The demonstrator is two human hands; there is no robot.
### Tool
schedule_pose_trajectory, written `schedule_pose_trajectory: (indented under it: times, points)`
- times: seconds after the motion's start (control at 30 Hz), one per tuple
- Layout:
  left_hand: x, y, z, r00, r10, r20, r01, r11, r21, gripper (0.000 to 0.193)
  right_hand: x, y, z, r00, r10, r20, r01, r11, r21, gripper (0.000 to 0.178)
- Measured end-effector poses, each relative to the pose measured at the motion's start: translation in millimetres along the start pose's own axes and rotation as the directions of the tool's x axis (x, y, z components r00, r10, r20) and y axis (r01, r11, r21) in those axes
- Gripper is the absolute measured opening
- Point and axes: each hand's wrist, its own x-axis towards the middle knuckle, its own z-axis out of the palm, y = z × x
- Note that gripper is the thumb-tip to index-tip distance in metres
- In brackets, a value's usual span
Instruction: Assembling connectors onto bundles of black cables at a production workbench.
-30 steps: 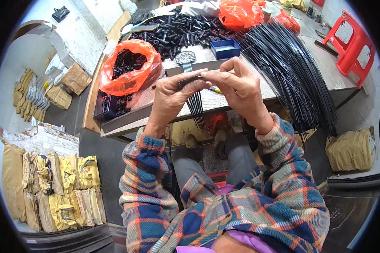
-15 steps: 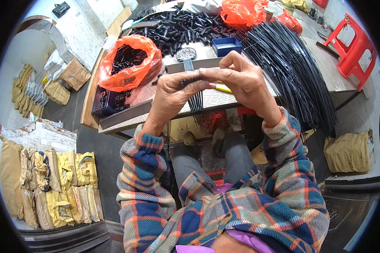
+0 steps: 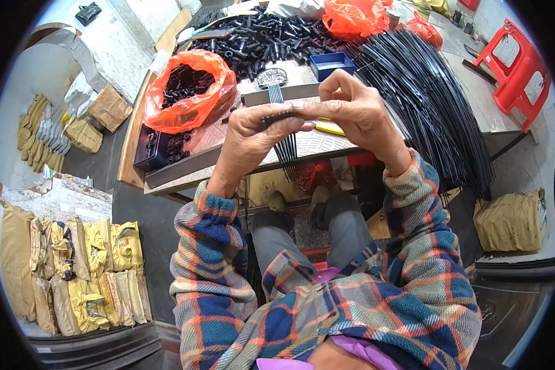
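Note:
My left hand (image 3: 256,126) is closed around a flat bundle of thin black strips (image 3: 287,151), which fan out below it over the table's front edge. A row of dark, knobbly ends shows between the thumb and fingers. My right hand (image 3: 354,111) pinches at the right end of that row, its thumb and forefinger meeting the left fingertips; whatever lies between them is too small to make out. Behind the hands, a round dish (image 3: 272,78) of small silvery pieces stands on the table. Under the right wrist lies a yellow-handled tool (image 3: 330,129), partly hidden.
At left stands an orange bag (image 3: 194,114) of black parts, beside a dark tray (image 3: 151,151). Black tubular pieces (image 3: 271,40) are heaped behind. Long black strips (image 3: 422,98) cover the table's right side. A blue box (image 3: 332,66) and red stool (image 3: 515,71) stand farther off.
My right hand has shifted very slightly at the end of the bundle. The left hand keeps its hold on the strips, almost still.

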Motion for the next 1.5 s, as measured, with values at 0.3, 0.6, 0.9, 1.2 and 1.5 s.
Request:
schedule_pose_trajectory:
  times: [0.3, 0.6, 0.9, 1.2, 1.5]
  points:
    - [2, 2, -7, 0.999, -0.002, 0.038, -0.002, 0.992, 0.123, 0.022, 10, -15, -5, 0.994, -0.086, 0.064, 0.101, 0.954, -0.282, 0.019]
    - [2, 2, -9, 0.999, 0.025, 0.025, -0.03, 0.972, 0.234, 0.022, 19, -22, -10, 0.984, -0.027, 0.176, 0.088, 0.933, -0.348, 0.015]
    - [-1, 1, -14, 0.999, -0.034, 0.037, 0.027, 0.984, 0.177, 0.031, 18, -20, -1, 0.99, 0.028, 0.135, -0.003, 0.983, -0.181, 0.014]
    - [-2, -6, -29, 0.99, 0.04, 0.134, -0.074, 0.963, 0.259, 0.024, 21, -25, -6, 0.988, 0.055, 0.144, -0.033, 0.988, -0.152, 0.018]
    - [0, -12, -28, 0.975, 0.179, 0.132, -0.215, 0.911, 0.353, 0.024, 22, -22, 5, 0.994, -0.014, 0.108, 0.028, 0.99, -0.135, 0.023]
